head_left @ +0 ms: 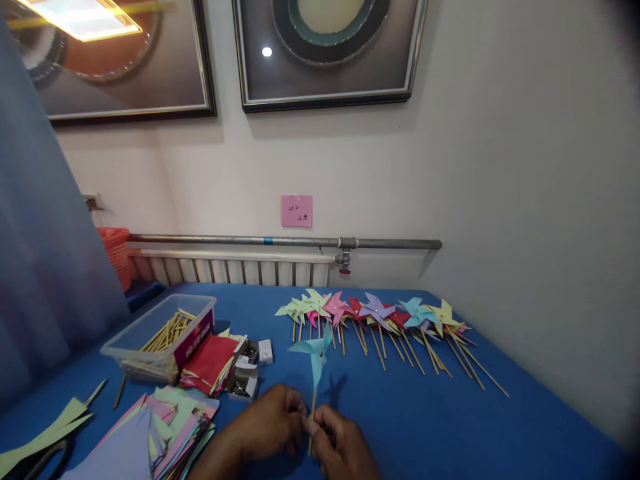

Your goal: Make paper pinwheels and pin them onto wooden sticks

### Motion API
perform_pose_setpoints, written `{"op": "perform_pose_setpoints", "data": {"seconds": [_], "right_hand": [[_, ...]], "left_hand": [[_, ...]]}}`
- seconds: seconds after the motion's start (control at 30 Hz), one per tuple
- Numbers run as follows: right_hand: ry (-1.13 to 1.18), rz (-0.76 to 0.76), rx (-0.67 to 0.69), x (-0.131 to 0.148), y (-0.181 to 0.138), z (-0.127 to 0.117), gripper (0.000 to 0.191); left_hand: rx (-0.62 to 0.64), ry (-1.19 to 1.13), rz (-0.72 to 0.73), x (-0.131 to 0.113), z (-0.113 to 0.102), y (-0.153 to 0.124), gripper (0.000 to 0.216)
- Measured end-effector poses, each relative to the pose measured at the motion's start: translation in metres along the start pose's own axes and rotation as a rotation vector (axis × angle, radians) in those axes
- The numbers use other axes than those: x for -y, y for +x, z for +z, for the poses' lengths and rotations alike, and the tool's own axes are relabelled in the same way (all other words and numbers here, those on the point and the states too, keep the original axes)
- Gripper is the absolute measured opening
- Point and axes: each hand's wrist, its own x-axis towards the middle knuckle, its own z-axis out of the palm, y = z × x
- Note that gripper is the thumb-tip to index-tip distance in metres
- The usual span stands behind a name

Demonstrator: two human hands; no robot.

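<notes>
Landmark: 1 clear plastic box [150, 333] on the blue worktop [450, 427]; every place below is told from it.
Held thing: 1 light-blue pinwheel [315, 350], to the right of the box and nearer the person, raised above the worktop.
Long axis: its stick [313, 400] stands nearly upright, the top leaning slightly right. The paper wheel is at the top end, toward the wall, and the bottom end is down between the 2 hands.
Left hand [273, 420]: right of the box and nearer the person; fingers clenched in a pinch on the stick's lower part.
Right hand [340, 443]: further right of the box, touching the left hand; fingers likewise grasping the stick.
Box contents: a bundle of wooden sticks [167, 331], lying lengthwise; too many to count.
Finished pinwheels [375, 310]: 1 row lying flat well to the right of the box, about level with it. There are roughly 10 in green, pink, red, purple, blue and yellow, overlapping, so the exact count is unclear. Wheels point to the wall, and the sticks run toward the person, fanning right.
Red paper [210, 363]: 1 stack just beside the box's right side.
Small boxes [243, 383]: 3, right of the red paper; 2 stand open with metal bits inside, 1 is white and closed.
Cut paper [165, 427]: 1 mixed pile of pink, green and lilac sheets, nearer the person than the box.
Loose stick [119, 392]: 1, lying at the box's near side.
</notes>
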Motion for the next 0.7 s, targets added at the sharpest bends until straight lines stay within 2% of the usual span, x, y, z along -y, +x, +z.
{"op": "perform_pose_setpoints", "data": {"seconds": [0.23,0.7], "right_hand": [[-0.021,-0.038,0.012,0.0037,-0.0011,-0.0009,0.023],[-0.084,-0.066,0.065,0.0043,-0.0004,-0.0022,0.015]], "left_hand": [[0.006,0.003,0.027,0.0046,0.0004,0.0029,0.018],[0.023,0.04,0.042,0.0036,0.0013,0.004,0.012]]}}
